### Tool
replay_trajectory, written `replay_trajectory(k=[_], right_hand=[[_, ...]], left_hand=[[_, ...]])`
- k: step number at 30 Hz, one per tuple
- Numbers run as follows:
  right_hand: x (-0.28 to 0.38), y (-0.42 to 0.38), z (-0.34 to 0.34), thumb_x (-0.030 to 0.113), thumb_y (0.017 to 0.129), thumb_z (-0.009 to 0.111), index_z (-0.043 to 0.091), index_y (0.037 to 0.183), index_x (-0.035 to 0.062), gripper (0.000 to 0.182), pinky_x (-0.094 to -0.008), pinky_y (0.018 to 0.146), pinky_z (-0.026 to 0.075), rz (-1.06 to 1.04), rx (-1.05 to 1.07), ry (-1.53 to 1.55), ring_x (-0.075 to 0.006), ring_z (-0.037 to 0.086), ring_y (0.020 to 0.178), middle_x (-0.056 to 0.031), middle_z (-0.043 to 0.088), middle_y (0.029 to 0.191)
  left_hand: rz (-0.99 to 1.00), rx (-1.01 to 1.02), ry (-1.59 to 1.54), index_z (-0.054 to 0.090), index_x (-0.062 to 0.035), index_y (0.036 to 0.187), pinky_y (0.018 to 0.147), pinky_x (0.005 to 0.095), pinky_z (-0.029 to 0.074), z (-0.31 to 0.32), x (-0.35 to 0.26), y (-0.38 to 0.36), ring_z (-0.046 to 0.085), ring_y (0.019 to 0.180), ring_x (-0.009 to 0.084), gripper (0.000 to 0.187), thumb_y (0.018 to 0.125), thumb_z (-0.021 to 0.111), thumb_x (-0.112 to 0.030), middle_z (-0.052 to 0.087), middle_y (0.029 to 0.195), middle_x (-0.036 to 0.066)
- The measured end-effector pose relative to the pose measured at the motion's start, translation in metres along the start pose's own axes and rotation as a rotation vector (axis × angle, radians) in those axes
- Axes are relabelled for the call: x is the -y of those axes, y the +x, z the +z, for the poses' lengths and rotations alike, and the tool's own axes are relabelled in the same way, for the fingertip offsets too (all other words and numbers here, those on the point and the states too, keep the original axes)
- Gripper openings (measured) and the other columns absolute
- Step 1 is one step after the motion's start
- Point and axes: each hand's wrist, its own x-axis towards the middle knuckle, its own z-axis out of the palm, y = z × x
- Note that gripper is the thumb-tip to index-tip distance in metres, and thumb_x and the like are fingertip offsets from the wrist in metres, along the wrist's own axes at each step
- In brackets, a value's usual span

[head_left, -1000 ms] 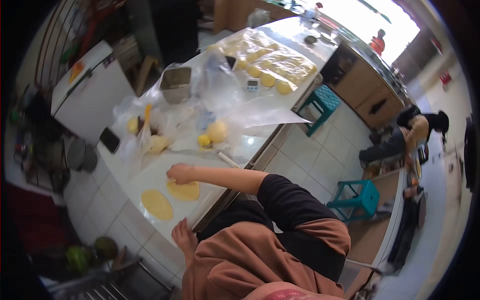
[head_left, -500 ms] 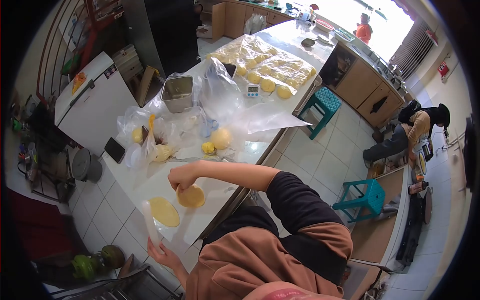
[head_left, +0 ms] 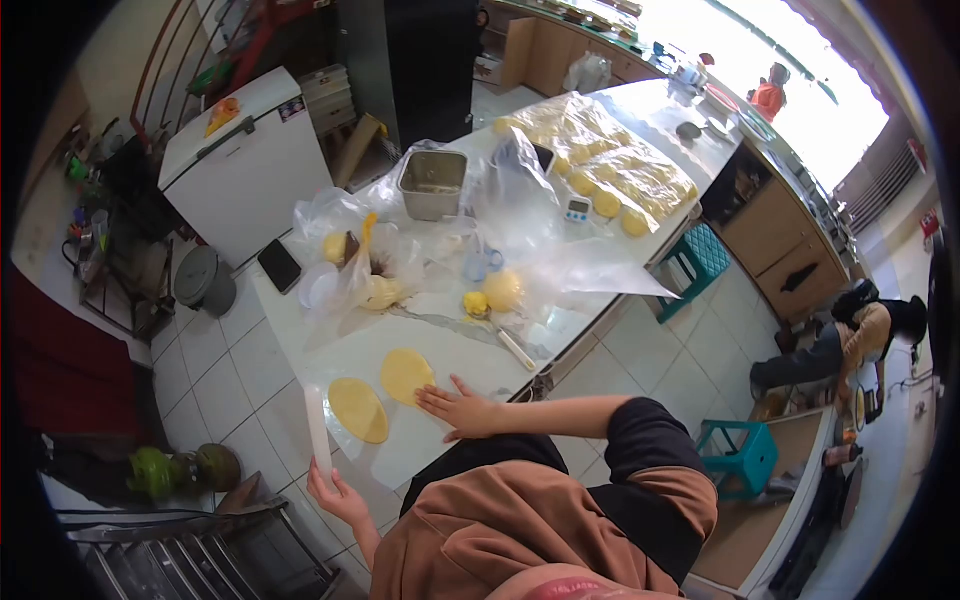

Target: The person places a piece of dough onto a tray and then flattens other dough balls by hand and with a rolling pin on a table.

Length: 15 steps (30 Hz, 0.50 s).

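Two flat yellow dough pieces lie side by side near the table's close edge: an oval one (head_left: pixel 358 411) on the left and a rounder one (head_left: pixel 405 375) on the right. My right hand (head_left: pixel 458 408) is spread, its fingertips on the right edge of the rounder piece. My left hand (head_left: pixel 338 492) grips the lower end of a white rolling pin (head_left: pixel 316 430), which points up along the left side of the oval piece. Farther up are a small yellow lump (head_left: pixel 475 302), a larger dough ball (head_left: pixel 505 290) and a white-handled tool (head_left: pixel 515 348).
Plastic-covered dough balls (head_left: pixel 605 203), a metal tin (head_left: pixel 433 186), a small timer (head_left: pixel 577 209) and a phone (head_left: pixel 279 267) are on the table (head_left: pixel 285 335). Teal stools (head_left: pixel 738 455) stand at the right. A person (head_left: pixel 850 340) bends at the far right; another (head_left: pixel 768 97) is outside.
The rounder dough piece, earlier pinched in my right hand, now lies flat on the table. My right hand has opened and drawn back toward me. The camera view has shifted.
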Motion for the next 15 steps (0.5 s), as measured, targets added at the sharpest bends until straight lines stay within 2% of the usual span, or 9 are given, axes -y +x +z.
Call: replay_trajectory(k=[2, 4, 5, 6, 9, 11, 13, 14, 15], right_hand=[[0.001, -0.009, -0.044, 0.034, 0.087, 0.054, 0.024, 0.141, 0.0094, 0.067, -0.0421, 0.105, 0.027, 0.105, 0.096, 0.286, -0.0241, 0.030, 0.132, -0.0133, 0.025, 0.145], [-0.045, -0.008, -0.111, 0.030, 0.083, 0.060, 0.022, 0.141, 0.0074, 0.073, -0.0412, 0.100, 0.034, 0.206, -0.407, 0.547, -0.0272, 0.039, 0.125, -0.0125, 0.029, 0.143], [-0.066, -0.020, -0.182, 0.020, 0.086, 0.056, 0.023, 0.140, 0.0076, 0.064, -0.0381, 0.093, 0.040, 0.518, -0.333, 0.388, -0.0275, 0.054, 0.107, -0.0135, 0.045, 0.130], [-0.085, -0.035, -0.224, 0.009, 0.087, 0.052, 0.022, 0.140, 0.0065, 0.061, -0.0368, 0.086, 0.043, 0.443, -0.827, 0.492, -0.0240, 0.061, 0.090, -0.0136, 0.061, 0.107], [-0.174, -0.084, -0.314, 0.016, 0.091, 0.046, 0.003, 0.140, 0.0011, 0.068, -0.0367, 0.088, 0.044, 0.115, -1.501, 0.525, -0.0214, 0.063, 0.082, -0.0166, 0.064, 0.095], [-0.200, -0.111, -0.358, 0.017, 0.091, 0.044, 0.007, 0.139, 0.0010, 0.063, -0.0409, 0.093, 0.043, -0.023, -1.579, 1.469, -0.0239, 0.063, 0.082, -0.0201, 0.059, 0.109], [-0.254, -0.132, -0.346, 0.011, 0.087, 0.041, 0.025, 0.131, 0.0058, 0.047, -0.0445, 0.095, 0.041, -0.476, -1.296, 2.300, -0.0265, 0.063, 0.087, -0.0211, 0.052, 0.123], [-0.259, -0.120, -0.337, 0.012, 0.087, 0.042, 0.031, 0.125, 0.0073, 0.041, -0.0426, 0.095, 0.042, -0.148, -1.656, 2.028, -0.0256, 0.061, 0.091, -0.0209, 0.053, 0.120], [-0.238, -0.103, -0.323, 0.016, 0.089, 0.041, 0.033, 0.127, 0.0076, 0.040, -0.0436, 0.096, 0.041, 0.037, -1.697, 1.828, -0.0261, 0.060, 0.096, -0.0208, 0.052, 0.121]], left_hand=[[-0.013, -0.002, 0.008, 0.051, 0.0002, 0.119, 0.090, 0.0416, 0.038, -0.003, 0.004, 0.002, 0.047, 0.106, 0.0336, 0.033, 0.087, 0.052, -0.010, 0.053, 0.114, 0.017], [-0.037, -0.009, -0.001, 0.051, 0.0008, 0.119, 0.090, 0.0417, 0.038, -0.001, 0.007, 0.006, 0.047, 0.106, 0.0337, 0.034, 0.087, 0.052, -0.011, 0.053, 0.114, 0.017], [-0.039, -0.014, -0.010, 0.050, 0.0013, 0.119, 0.090, 0.0417, 0.038, 0.001, 0.008, 0.009, 0.048, 0.106, 0.0337, 0.034, 0.088, 0.051, -0.012, 0.052, 0.115, 0.017], [-0.041, -0.015, -0.016, 0.050, 0.0018, 0.120, 0.091, 0.0418, 0.038, 0.000, 0.011, 0.011, 0.048, 0.106, 0.0337, 0.034, 0.088, 0.051, -0.012, 0.052, 0.116, 0.018], [-0.062, -0.036, -0.073, 0.048, 0.0028, 0.121, 0.091, 0.0403, 0.038, 0.007, 0.021, 0.023, 0.050, 0.105, 0.0317, 0.036, 0.091, 0.049, -0.016, 0.052, 0.119, 0.017], [-0.108, -0.037, -0.221, 0.046, 0.0029, 0.123, 0.090, 0.0382, 0.039, 0.017, 0.030, 0.031, 0.051, 0.104, 0.0289, 0.037, 0.092, 0.047, -0.018, 0.052, 0.119, 0.016], [-0.183, -0.002, -0.455, 0.044, 0.0024, 0.125, 0.089, 0.0354, 0.040, 0.022, 0.041, 0.036, 0.052, 0.103, 0.0254, 0.039, 0.094, 0.044, -0.021, 0.052, 0.119, 0.014], [-0.196, 0.002, -0.470, 0.043, 0.0023, 0.126, 0.088, 0.0343, 0.040, 0.025, 0.047, 0.040, 0.051, 0.103, 0.0243, 0.040, 0.094, 0.043, -0.022, 0.053, 0.118, 0.013], [-0.213, 0.005, -0.486, 0.043, 0.0022, 0.126, 0.088, 0.0332, 0.040, 0.027, 0.051, 0.042, 0.051, 0.103, 0.0232, 0.040, 0.095, 0.042, -0.023, 0.053, 0.117, 0.013]])
